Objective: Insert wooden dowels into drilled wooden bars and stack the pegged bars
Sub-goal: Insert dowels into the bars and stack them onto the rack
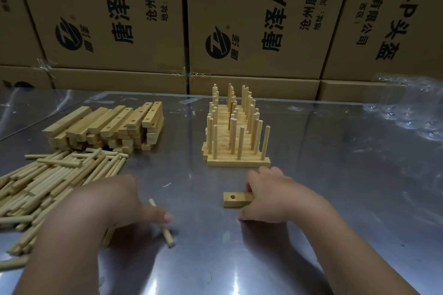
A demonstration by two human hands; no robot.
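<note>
Since the supplies are kept on the person's left, the heap of loose pale round wooden dowels (48, 182) and the stack of unpegged pale wooden bars with drilled holes (107, 124) behind it lie within easy reach of that side, on the shiny metal tabletop (335, 175). The left grip (115, 203) comes in palm down from the lower left and is closed round 1 short wooden dowel (164, 230), with the thumb across it. The dowel slants down toward the tabletop; whether its near end touches, I cannot tell. Further back at the centre stands the stepped stack of pegged bars (236, 132), dowels upright, apart from both hands. Just in front of it, 1 short drilled wooden bar (236, 199) lies flat with its hole facing up at the left end, probably left bare so the dowel can enter from that side. The right grip (271, 194) clasps the bar's right end, fingers over the far edge and thumb on the near side, apparently to steady it.
</note>
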